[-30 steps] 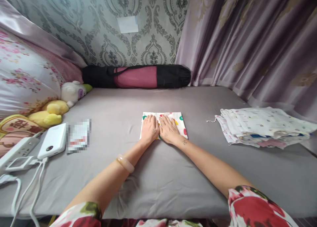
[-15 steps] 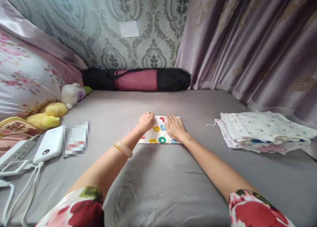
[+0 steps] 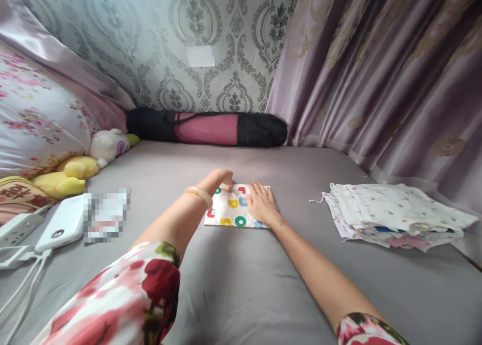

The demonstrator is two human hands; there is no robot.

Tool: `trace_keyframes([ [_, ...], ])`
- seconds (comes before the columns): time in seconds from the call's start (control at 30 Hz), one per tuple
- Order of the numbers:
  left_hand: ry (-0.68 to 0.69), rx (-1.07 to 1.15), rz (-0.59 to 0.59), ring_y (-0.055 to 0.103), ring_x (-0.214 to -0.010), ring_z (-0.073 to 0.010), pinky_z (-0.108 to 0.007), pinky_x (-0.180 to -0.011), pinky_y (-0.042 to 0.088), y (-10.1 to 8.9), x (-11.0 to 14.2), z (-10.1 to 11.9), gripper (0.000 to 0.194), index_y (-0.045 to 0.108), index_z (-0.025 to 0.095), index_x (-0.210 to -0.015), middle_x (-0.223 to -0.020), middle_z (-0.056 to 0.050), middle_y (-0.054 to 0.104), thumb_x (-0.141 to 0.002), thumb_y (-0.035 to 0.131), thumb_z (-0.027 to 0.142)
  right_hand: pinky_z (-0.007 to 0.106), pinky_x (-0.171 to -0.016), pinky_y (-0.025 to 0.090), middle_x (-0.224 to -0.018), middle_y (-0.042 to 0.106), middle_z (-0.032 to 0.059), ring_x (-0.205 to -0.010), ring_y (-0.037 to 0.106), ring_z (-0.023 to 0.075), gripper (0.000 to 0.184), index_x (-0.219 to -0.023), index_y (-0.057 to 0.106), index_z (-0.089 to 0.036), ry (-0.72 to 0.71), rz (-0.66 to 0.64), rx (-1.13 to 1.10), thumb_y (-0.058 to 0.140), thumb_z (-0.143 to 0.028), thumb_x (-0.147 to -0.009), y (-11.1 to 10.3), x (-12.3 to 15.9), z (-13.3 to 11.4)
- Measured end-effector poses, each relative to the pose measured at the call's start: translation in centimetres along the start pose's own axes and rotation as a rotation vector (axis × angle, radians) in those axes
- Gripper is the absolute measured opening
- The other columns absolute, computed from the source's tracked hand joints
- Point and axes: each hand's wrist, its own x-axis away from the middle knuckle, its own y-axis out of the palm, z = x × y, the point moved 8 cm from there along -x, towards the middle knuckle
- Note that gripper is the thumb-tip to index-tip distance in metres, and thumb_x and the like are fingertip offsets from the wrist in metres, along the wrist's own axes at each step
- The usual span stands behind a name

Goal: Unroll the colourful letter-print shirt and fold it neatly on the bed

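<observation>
A small folded white cloth (image 3: 230, 212) printed with coloured letters lies in the middle of the grey bed sheet (image 3: 241, 284). My right hand (image 3: 260, 204) rests flat on its right part, fingers stretched out. My left hand (image 3: 223, 178) reaches over the cloth's far left corner with the fingers curled down onto the edge; I cannot see whether they pinch the fabric. A pale bangle (image 3: 199, 194) sits on my left wrist.
A stack of folded patterned cloths (image 3: 395, 212) lies to the right near the purple curtain (image 3: 395, 74). A black and pink roll bag (image 3: 207, 126) lies along the wall. Plush toys (image 3: 83, 161), a floral pillow (image 3: 33, 119), a white power bank (image 3: 62, 224) and cables lie at the left.
Both hands lay flat side by side on the cloth; now they have parted, the left moved to the far left corner with fingers curled, and letters show between them. The camera tilted down.
</observation>
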Motion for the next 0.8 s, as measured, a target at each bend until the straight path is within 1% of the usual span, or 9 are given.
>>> trace_keyframes([
  [0.1, 0.02, 0.006, 0.03, 0.068, -0.074, -0.0268, -0.032, -0.068, 0.053, 0.3, 1.3, 0.4, 0.04, 0.074, 0.015, -0.095, -0.085, -0.014, 0.074, -0.057, 0.073, 0.023, 0.049, -0.118, 0.014, -0.153, 0.036, 0.0101, -0.142, 0.024, 0.0253, 0.051, -0.148, 0.038, -0.011, -0.002, -0.004, -0.017, 0.03, -0.033, -0.102, 0.0, -0.1, 0.0],
  [0.2, 0.04, 0.004, 0.119, 0.068, -0.087, -0.0258, -0.033, -0.075, 0.053, 0.4, 3.7, 0.9, 0.035, 0.073, 0.02, -0.1, -0.101, -0.013, 0.073, -0.066, 0.067, 0.022, 0.049, -0.118, 0.014, -0.153, 0.036, 0.0106, -0.142, 0.024, 0.0245, 0.052, -0.148, 0.037, -0.012, 0.008, -0.015, -0.046, 0.03, -0.034, -0.102, 0.0, -0.2, 0.1],
  [0.33, 0.081, -0.017, 0.303, 0.057, -0.116, -0.0279, -0.039, -0.093, 0.045, -0.9, 7.7, 1.8, 0.029, 0.071, 0.025, -0.101, -0.12, -0.011, 0.067, -0.078, 0.055, 0.018, 0.046, -0.117, 0.016, -0.152, 0.036, 0.0124, -0.142, 0.026, 0.0234, 0.055, -0.149, 0.036, -0.01, 0.023, -0.017, -0.095, 0.032, -0.033, -0.099, 0.0, -0.5, 0.4],
  [0.4, 0.129, -0.035, 0.376, 0.055, -0.119, -0.0279, -0.039, -0.095, 0.043, -1.7, 9.6, 2.4, 0.029, 0.071, 0.025, -0.1, -0.119, -0.01, 0.067, -0.082, 0.05, 0.018, 0.045, -0.117, 0.017, -0.152, 0.035, 0.0134, -0.141, 0.027, 0.0236, 0.058, -0.149, 0.034, -0.01, 0.021, 0.007, -0.128, 0.037, -0.029, -0.095, -0.6, -0.6, 0.7],
  [0.5, 0.228, -0.05, 0.427, 0.063, -0.103, -0.0252, -0.035, -0.087, 0.044, -2.9, 12.1, 3.2, 0.028, 0.071, 0.025, -0.096, -0.103, -0.007, 0.071, -0.085, 0.046, 0.02, 0.048, -0.116, 0.017, -0.151, 0.037, 0.0144, -0.14, 0.028, 0.0257, 0.069, -0.15, 0.033, -0.01, -0.01, 0.069, -0.156, 0.046, -0.02, -0.083, -2.7, -0.9, 1.2],
  [0.57, 0.278, -0.015, 0.438, 0.065, -0.091, -0.0227, -0.03, -0.078, 0.044, -3.8, 13.4, 3.3, 0.029, 0.071, 0.024, -0.097, -0.096, -0.006, 0.072, -0.086, 0.045, 0.02, 0.05, -0.115, 0.017, -0.147, 0.043, 0.014, -0.137, 0.032, 0.0269, 0.073, -0.147, 0.037, -0.012, -0.072, 0.08, -0.159, 0.05, -0.016, -0.076, -4.7, -1.1, 1.4],
  [0.67, 0.362, 0.115, 0.399, 0.064, -0.08, -0.0194, -0.025, -0.068, 0.043, -4.7, 14.9, 3.0, 0.031, 0.072, 0.023, -0.102, -0.091, -0.004, 0.072, -0.086, 0.045, 0.021, 0.049, -0.114, 0.018, -0.131, 0.058, 0.009, -0.125, 0.046, 0.0265, 0.063, -0.137, 0.052, -0.019, -0.172, 0.009, -0.149, 0.052, -0.015, -0.074, -7.8, -1.4, 1.4],
  [0.73, 0.427, 0.23, 0.331, 0.064, -0.077, -0.0175, -0.024, -0.067, 0.043, -5.0, 15.6, 2.6, 0.033, 0.071, 0.021, -0.107, -0.091, -0.003, 0.072, -0.086, 0.045, 0.022, 0.042, -0.109, 0.028, -0.116, 0.066, 0.0046, -0.111, 0.056, 0.0237, 0.048, -0.122, 0.063, -0.022, -0.22, -0.08, -0.167, 0.053, -0.015, -0.075, -9.6, -1.5, 1.4],
  [0.8, 0.478, 0.344, 0.261, 0.064, -0.077, -0.0165, -0.024, -0.067, 0.045, -5.2, 16.0, 2.0, 0.033, 0.069, 0.02, -0.111, -0.093, -0.003, 0.072, -0.086, 0.047, 0.026, 0.03, -0.09, 0.042, -0.102, 0.069, 0.0016, -0.095, 0.062, 0.0201, 0.034, -0.108, 0.069, -0.021, -0.245, -0.198, -0.225, 0.056, -0.016, -0.076, -10.9, -1.5, 1.4],
])
